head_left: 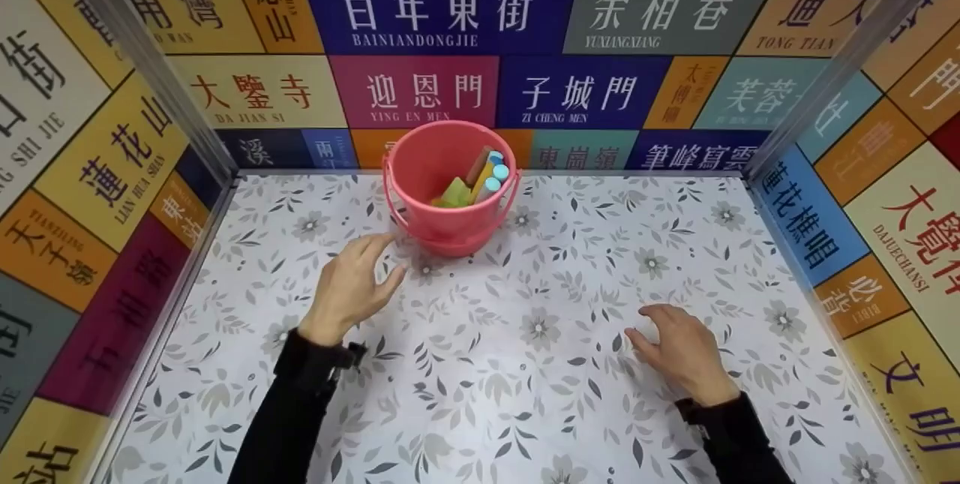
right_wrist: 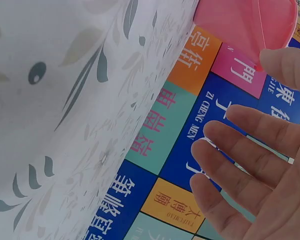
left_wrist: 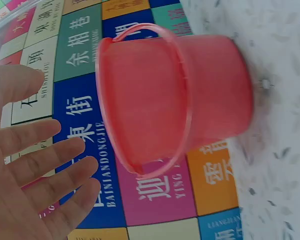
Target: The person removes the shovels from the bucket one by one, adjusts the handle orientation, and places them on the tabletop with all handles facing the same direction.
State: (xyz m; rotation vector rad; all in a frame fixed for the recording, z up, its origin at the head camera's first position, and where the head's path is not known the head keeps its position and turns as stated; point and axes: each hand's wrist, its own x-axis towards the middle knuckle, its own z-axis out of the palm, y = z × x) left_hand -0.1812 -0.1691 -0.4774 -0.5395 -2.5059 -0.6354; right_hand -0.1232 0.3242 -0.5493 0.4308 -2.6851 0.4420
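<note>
Panels (head_left: 435, 4) border the flowered surface (head_left: 480, 394), one close behind the pink bucket (head_left: 446, 223).

From where I stand, a broad open stretch of floral-print surface (head_left: 525, 394) lies between the left hand (head_left: 349, 289) and the right hand (head_left: 686, 353), wide enough for either to cross. The pink bucket (head_left: 454, 232) is the obstacle here, near the back panel (head_left: 439, 0), so there's little room behind it. A narrow gap parts it from the left fingertips; the right hand is well apart from it. Its handle (left_wrist: 188, 100) droops across the front, in the way of a low approach there. From above, the mouth is open, though blue-ended sticks (head_left: 491, 172) crowd its right side. Past each hand, free surface runs out to the left side panel (head_left: 97, 191) and right side panel (head_left: 900, 229).
</note>
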